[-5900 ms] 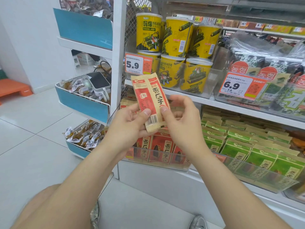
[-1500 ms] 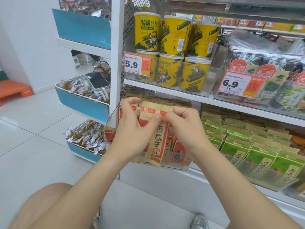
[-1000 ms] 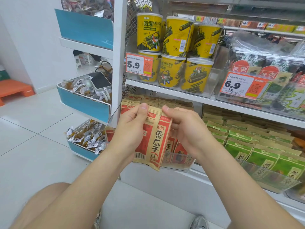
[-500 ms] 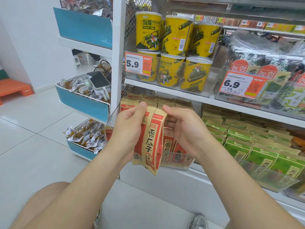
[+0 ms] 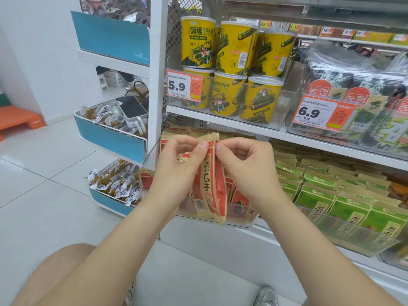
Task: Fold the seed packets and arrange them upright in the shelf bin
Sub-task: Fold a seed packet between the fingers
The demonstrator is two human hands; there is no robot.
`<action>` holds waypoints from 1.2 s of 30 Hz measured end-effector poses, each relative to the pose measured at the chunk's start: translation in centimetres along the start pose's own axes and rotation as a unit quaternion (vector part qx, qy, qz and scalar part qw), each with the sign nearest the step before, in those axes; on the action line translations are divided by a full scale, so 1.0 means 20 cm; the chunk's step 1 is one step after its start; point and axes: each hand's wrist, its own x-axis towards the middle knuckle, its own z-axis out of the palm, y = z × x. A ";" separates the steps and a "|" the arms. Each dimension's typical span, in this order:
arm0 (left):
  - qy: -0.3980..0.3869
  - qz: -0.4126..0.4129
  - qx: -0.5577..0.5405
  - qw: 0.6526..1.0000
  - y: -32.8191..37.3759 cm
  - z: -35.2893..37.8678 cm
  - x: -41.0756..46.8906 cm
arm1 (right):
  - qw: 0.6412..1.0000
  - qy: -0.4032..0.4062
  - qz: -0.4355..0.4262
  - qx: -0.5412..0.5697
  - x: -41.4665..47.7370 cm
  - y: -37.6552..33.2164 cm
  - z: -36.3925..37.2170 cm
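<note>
Head view shows both hands meeting in front of the lower shelf, pinching the top edge of a red-and-tan paper seed packet [image 5: 210, 184] printed with black characters. The left hand [image 5: 176, 171] grips it between thumb and curled fingers; the right hand [image 5: 245, 171] does the same from the other side, thumb tips almost touching. The packet hangs upright, folded lengthwise into a narrow strip, its lower end in front of the clear plastic shelf bin [image 5: 242, 224], where matching red packets [image 5: 237, 198] stand upright. Green paper packets [image 5: 320, 195] fill the neighbouring bin; yellow cylindrical canisters [image 5: 234, 49] sit on the shelf above.
</note>
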 end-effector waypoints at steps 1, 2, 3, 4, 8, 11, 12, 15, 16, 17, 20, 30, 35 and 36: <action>-0.027 0.012 -0.005 1.000 0.00 0.01 -0.01 | 1.000 0.013 -0.017 -0.014 0.00 0.00 0.00; -0.050 0.013 -0.019 0.998 0.01 0.01 -0.02 | 0.999 0.018 -0.026 -0.012 -0.01 0.00 0.01; -0.063 0.013 -0.032 0.997 0.02 0.02 -0.03 | 1.000 0.017 -0.026 -0.005 -0.01 -0.01 0.01; -0.068 0.012 -0.043 0.997 0.03 0.03 -0.03 | 1.000 0.013 -0.023 -0.001 -0.01 -0.01 0.01; -0.071 -0.027 -0.085 0.993 0.02 0.02 -0.01 | 1.000 0.003 0.003 0.018 -0.01 0.00 0.01; -0.080 -0.045 -0.089 0.992 0.02 0.01 -0.01 | 0.999 -0.003 0.014 0.031 0.00 0.01 0.01; -0.085 -0.045 -0.090 0.991 0.02 0.01 -0.01 | 0.999 -0.006 0.015 0.035 -0.01 0.01 0.01; -0.089 -0.045 -0.096 0.990 0.02 0.00 -0.01 | 0.999 -0.008 0.016 0.046 -0.01 0.00 0.01; -0.089 -0.046 -0.099 0.990 0.02 0.00 -0.01 | 0.998 -0.008 0.019 0.051 -0.01 0.00 0.01; -0.088 -0.046 -0.102 0.990 0.02 0.00 -0.01 | 0.998 -0.008 0.022 0.061 -0.01 0.00 0.01; -0.067 -0.049 -0.119 0.989 0.03 0.01 -0.01 | 0.997 -0.032 0.031 0.067 -0.01 -0.02 0.01; 0.040 -0.055 -0.198 0.978 0.06 -0.05 0.06 | 0.974 -0.184 0.127 -0.019 -0.02 -0.03 0.00; -0.089 -0.044 -0.082 0.992 0.06 -0.08 0.01 | 0.994 -0.046 0.099 0.026 0.00 0.01 0.01; -0.096 -0.037 -0.068 0.992 0.06 -0.07 0.00 | 0.995 -0.034 0.091 0.032 0.00 0.02 0.01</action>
